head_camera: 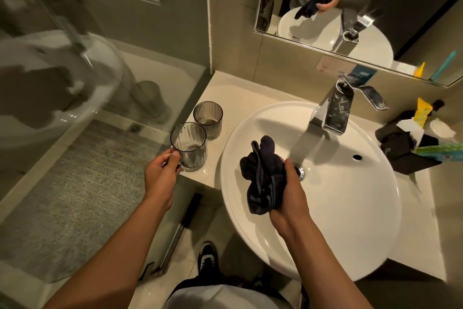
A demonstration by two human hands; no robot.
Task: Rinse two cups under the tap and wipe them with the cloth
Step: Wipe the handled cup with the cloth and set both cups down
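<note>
The left hand (160, 173) is gripping the near cup (189, 146) at the front edge of the bench (238, 94), its fingers curled against the glass low on its side. The far cup (208, 119) is standing just behind it, close but apart. The right hand (288, 198) is holding the cloth (261, 176) bunched over the sink (350, 208), fingers wrapped round its lower part. The tap (333, 108) is standing behind the sink.

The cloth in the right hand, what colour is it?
The cloth is dark navy, almost black, seen best in the head view.
</note>
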